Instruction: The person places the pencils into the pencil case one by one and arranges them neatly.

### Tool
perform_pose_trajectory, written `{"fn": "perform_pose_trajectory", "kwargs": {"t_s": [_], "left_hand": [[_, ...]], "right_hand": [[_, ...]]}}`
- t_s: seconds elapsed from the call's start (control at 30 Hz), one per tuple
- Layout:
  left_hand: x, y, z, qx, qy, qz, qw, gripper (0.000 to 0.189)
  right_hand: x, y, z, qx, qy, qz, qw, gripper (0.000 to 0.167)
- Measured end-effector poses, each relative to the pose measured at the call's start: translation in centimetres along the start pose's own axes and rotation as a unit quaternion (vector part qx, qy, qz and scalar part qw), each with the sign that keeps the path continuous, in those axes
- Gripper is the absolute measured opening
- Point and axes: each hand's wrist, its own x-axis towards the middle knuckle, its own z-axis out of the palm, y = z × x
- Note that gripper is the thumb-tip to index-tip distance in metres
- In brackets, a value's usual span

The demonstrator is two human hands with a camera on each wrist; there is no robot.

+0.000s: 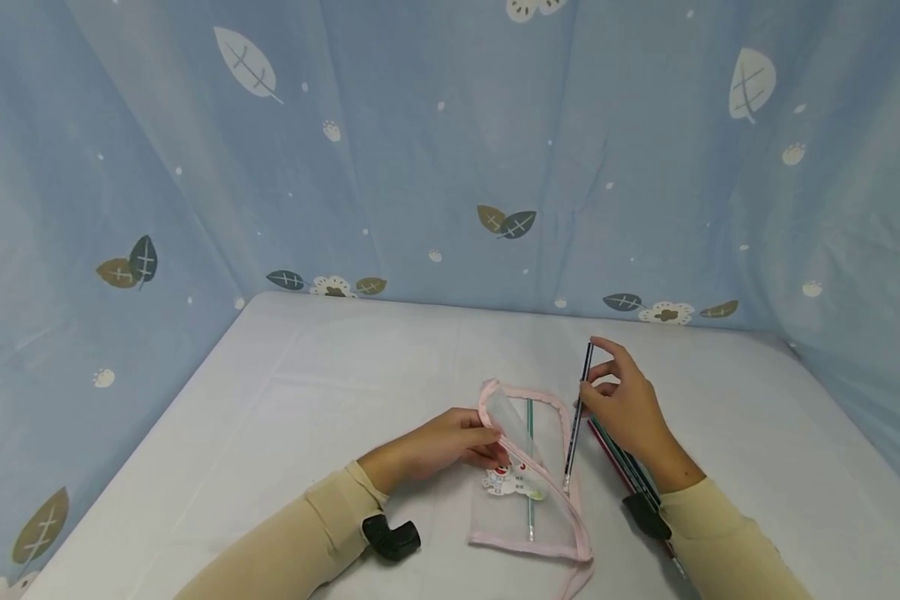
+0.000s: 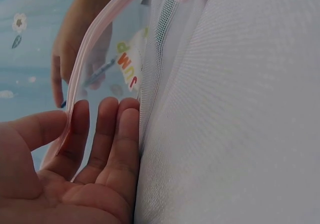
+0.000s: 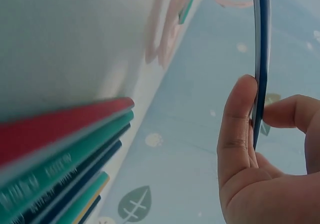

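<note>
A see-through mesh pencil case (image 1: 487,521) with pink trim lies on the table, a green pencil (image 1: 531,521) inside it. My left hand (image 1: 450,446) pinches the pink zipper edge (image 2: 84,54) between thumb and finger and lifts that side; its other fingers are behind the clear panel. My right hand (image 1: 630,412) pinches a dark blue striped pencil (image 1: 577,421) by its upper part. That pencil stands steeply tilted, its lower end at the case's raised opening; whether the end is inside I cannot tell. Below the right hand lie several pencils (image 3: 65,129), red, green and dark blue.
A black device (image 1: 392,537) sits at the left sleeve's cuff, and another black device (image 1: 647,515) at the right cuff, over the loose pencils. White cloth covers the table (image 1: 307,400). Blue leaf-patterned curtain (image 1: 420,167) rises behind it and at both sides.
</note>
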Motion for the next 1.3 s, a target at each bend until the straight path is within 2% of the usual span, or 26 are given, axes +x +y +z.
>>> {"fn": "perform_pose_trajectory", "kwargs": {"t_s": [0.5,0.8,1.13,1.3], "left_hand": [[0.1,0.4,0.1,-0.019,0.010,0.002,0.9998,0.029],[0.0,0.4,0.1,-0.030,0.004,0.002,0.9995,0.029],[0.1,0.2,0.2,-0.033,0.001,-0.001,0.9995,0.029],[0.1,0.1,0.2,-0.035,0.009,-0.003,0.9994,0.028]], "right_hand": [[0.0,-0.2,1.2,0.052,-0.069,0.042,0.9954,0.067],[0.0,0.0,1.6,0.098,-0.131,0.073,0.9838,0.070],[-0.2,0.5,1.8,0.110,-0.192,0.073,0.9723,0.070],[-0.1,0.6,2.1,0.093,-0.199,0.071,0.9731,0.068]]}}
